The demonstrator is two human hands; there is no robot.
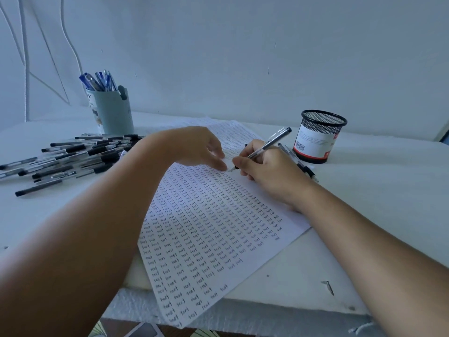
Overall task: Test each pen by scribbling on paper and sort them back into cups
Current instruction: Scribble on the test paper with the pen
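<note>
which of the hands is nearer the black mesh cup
Right. The right hand, gripping a pen, is just left of the black mesh cup. The left hand rests on the paper farther left, beyond the right hand.

Your right hand (pixel 264 171) is gripping a clear pen (pixel 267 145), its tip touching the paper (pixel 218 227), which is lying covered in rows of the word "test". Your left hand (pixel 194 148) is resting on the paper just left of the tip, fingers loosely bent. Left of the paper a heap of black-capped pens (pixel 73 154) is lying; behind the heap a pale cup (pixel 114 113) is holding blue pens (pixel 99 81). Right of the paper a mesh cup (pixel 318 137) is standing, with two pens (pixel 298 162) lying beside it.
</note>
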